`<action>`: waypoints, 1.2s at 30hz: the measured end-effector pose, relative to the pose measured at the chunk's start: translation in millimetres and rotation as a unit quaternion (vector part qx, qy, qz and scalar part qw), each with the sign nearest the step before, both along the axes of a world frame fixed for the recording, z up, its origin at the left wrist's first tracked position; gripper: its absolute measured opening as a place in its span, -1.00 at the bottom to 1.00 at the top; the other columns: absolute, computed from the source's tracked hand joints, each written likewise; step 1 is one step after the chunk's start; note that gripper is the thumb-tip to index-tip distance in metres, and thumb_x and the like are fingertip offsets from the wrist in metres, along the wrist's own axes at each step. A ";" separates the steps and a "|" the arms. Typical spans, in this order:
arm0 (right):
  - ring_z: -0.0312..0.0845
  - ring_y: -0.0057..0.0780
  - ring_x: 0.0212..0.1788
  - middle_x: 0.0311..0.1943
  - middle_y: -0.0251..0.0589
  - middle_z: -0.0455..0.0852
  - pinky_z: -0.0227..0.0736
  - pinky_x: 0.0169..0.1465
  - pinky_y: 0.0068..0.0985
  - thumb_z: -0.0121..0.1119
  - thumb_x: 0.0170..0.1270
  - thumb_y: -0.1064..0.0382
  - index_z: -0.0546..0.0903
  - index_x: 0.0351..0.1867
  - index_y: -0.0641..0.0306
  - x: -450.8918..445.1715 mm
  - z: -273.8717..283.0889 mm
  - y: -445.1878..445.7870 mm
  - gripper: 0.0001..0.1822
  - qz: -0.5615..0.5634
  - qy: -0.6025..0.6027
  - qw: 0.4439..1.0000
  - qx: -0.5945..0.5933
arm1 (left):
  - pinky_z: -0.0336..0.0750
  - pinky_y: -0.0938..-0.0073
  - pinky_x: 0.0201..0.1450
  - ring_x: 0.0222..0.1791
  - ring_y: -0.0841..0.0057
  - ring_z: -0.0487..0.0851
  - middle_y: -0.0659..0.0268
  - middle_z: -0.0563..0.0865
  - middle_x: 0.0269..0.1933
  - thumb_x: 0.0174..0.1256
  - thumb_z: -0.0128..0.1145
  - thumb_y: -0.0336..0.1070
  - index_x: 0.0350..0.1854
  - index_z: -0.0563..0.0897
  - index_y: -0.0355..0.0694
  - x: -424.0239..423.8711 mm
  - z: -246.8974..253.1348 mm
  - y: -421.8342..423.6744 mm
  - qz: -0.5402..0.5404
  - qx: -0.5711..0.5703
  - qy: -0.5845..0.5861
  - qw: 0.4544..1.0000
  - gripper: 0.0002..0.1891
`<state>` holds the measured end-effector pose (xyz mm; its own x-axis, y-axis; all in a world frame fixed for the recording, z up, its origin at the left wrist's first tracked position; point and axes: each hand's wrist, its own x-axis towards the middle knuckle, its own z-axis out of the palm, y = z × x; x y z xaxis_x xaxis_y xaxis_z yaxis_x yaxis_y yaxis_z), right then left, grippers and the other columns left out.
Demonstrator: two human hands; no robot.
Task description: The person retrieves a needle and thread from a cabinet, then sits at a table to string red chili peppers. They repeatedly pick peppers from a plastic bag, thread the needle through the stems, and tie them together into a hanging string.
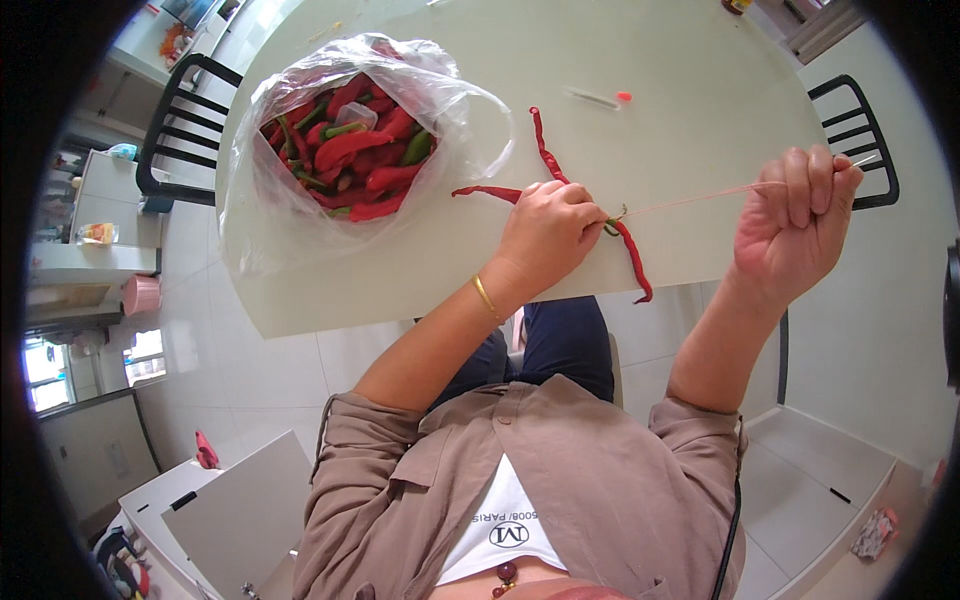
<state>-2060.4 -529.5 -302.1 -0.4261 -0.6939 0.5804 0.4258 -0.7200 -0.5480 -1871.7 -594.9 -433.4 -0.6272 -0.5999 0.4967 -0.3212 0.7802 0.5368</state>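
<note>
Several red chili peppers [634,259] are bunched at their stems under my left hand [555,229], whose fingers pinch them just over the table. One pepper points up, another left, and one hangs right towards the front edge. A pale pink thread [697,199] runs taut from the stems to my right hand [799,214], raised at the right. Between its thumb and forefinger is a thin metal needle [866,161]. The fingers of my left hand hide part of the bunch.
On the pale table [420,277] at left, a clear plastic bag [300,232] gapes over many red and some green peppers. A slim clear tube with a red cap [596,97] lies further back. Black chairs [176,135] flank the table.
</note>
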 end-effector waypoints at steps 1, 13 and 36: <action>0.01 -0.69 -0.59 -0.59 -0.48 0.23 -0.07 -0.57 -0.67 -0.04 0.53 0.17 0.57 -0.26 0.19 0.2 -0.5 0.2 -0.77 0.004 -0.006 1.000 0.001 | 0.49 0.31 -0.11 -0.26 0.36 0.66 0.37 0.69 -0.33 0.10 0.30 -0.34 -0.42 0.75 -0.13 -0.2 -0.4 1.2 0.005 -0.010 0.003 1.000 -0.96; 0.04 -0.66 -0.59 -0.59 -0.46 0.24 -0.03 -0.55 -0.64 -0.04 0.53 0.18 0.54 -0.29 0.22 -3.1 3.2 3.3 -0.76 0.010 0.005 1.000 -0.007 | 0.52 0.30 -0.24 -0.41 0.34 0.64 0.32 0.67 -0.44 0.11 0.28 -0.34 -0.63 0.63 -0.22 -8.0 -0.4 -1.3 0.044 -0.046 0.016 0.998 -0.81; 0.05 -0.62 -0.55 -0.59 -0.46 0.21 -0.02 -0.50 -0.60 0.10 0.46 0.20 0.45 -0.40 0.16 -11.1 -42.6 -63.2 -0.78 -0.045 -0.085 0.994 0.057 | 0.55 0.29 -0.21 -0.35 0.30 0.66 0.27 0.68 -0.40 0.14 0.23 -0.34 -0.51 0.66 -0.25 -42.8 -13.3 -37.8 0.132 -0.009 0.027 0.991 -0.88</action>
<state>-2071.5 -592.7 -344.7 -0.5751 -0.7058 0.4135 0.4560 -0.6963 -0.5543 -1914.6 -632.7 -446.7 -0.4216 -0.7299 0.5381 -0.4860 0.6828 0.5455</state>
